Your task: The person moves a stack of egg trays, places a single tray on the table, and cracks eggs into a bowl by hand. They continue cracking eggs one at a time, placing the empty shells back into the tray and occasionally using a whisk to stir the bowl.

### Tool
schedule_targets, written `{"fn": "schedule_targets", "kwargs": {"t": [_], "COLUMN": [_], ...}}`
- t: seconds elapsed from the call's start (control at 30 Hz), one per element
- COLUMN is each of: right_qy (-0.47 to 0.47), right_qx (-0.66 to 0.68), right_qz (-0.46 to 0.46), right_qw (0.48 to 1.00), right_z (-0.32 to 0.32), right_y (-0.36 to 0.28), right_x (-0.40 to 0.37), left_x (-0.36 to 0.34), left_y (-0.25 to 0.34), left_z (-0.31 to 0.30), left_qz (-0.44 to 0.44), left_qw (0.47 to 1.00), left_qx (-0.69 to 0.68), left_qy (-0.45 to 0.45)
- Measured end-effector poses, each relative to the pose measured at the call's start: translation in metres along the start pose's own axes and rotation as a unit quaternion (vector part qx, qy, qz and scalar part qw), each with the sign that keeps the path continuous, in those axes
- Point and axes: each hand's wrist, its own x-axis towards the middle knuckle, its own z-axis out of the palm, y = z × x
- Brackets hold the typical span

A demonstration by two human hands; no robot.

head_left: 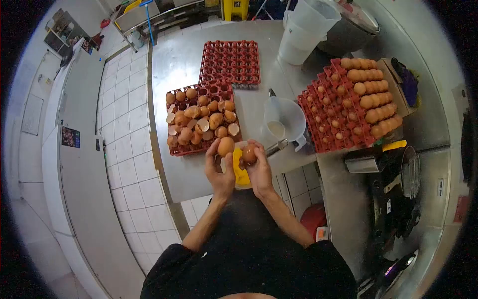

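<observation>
My left hand (219,175) is closed on a brown egg (225,146), held between thumb and fingers. In my right hand (260,173) is a second brown egg (249,154), gripped by the fingertips. Between and below both hands sits a container with yellow egg yolk (241,172), partly hidden by them. Just beyond my left hand, a red egg tray (174,151) carries many broken shells and several whole-looking eggs. A clear measuring jug (294,117) stands beyond my right hand, with a metal handle (277,147) lying near its base.
Stacked red trays with rows of brown eggs (376,94) stand at the right. An egg tray without eggs (230,60) lies at the back of the steel table (186,177). Tall plastic jugs (303,37) and a large pot (348,37) stand behind. Pans and a strainer (411,172) are right.
</observation>
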Motion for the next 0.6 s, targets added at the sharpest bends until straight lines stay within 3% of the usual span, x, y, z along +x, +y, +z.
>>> {"fn": "schedule_targets", "kwargs": {"t": [0.1, 0.17, 0.23, 0.3, 0.33, 0.43, 0.5, 0.6], "right_qy": [-0.034, -0.036, -0.028, -0.01, -0.013, -0.038, -0.083, -0.098], "right_qx": [-0.041, -0.062, -0.079, -0.104, -0.103, -0.052, -0.122, -0.239], "right_qz": [-0.013, -0.022, -0.034, -0.038, -0.039, 0.005, 0.04, -0.015], "right_qw": [0.998, 0.997, 0.996, 0.994, 0.994, 0.998, 0.988, 0.966], "right_z": [-0.016, -0.023, -0.029, -0.032, -0.033, -0.04, -0.045, -0.043], "right_y": [0.009, 0.011, 0.012, 0.011, 0.007, 0.0, -0.001, -0.006], "right_x": [-0.003, -0.002, -0.005, -0.006, -0.004, -0.007, -0.007, -0.005], "left_x": [-0.017, -0.017, -0.02, -0.029, -0.03, -0.026, -0.02, -0.002], "left_y": [0.002, -0.002, 0.001, -0.001, -0.004, -0.02, -0.019, 0.007], "left_z": [0.003, 0.004, 0.006, 0.005, 0.005, -0.003, -0.002, -0.019], "left_qz": [-0.04, -0.032, -0.04, -0.053, -0.066, -0.113, -0.114, -0.111], "left_qw": [0.998, 0.997, 0.997, 0.997, 0.996, 0.987, 0.986, 0.974], "left_qx": [-0.029, -0.049, -0.056, -0.009, -0.034, -0.113, -0.123, -0.012], "left_qy": [-0.033, 0.042, 0.033, -0.053, -0.043, -0.028, -0.01, -0.195]}}
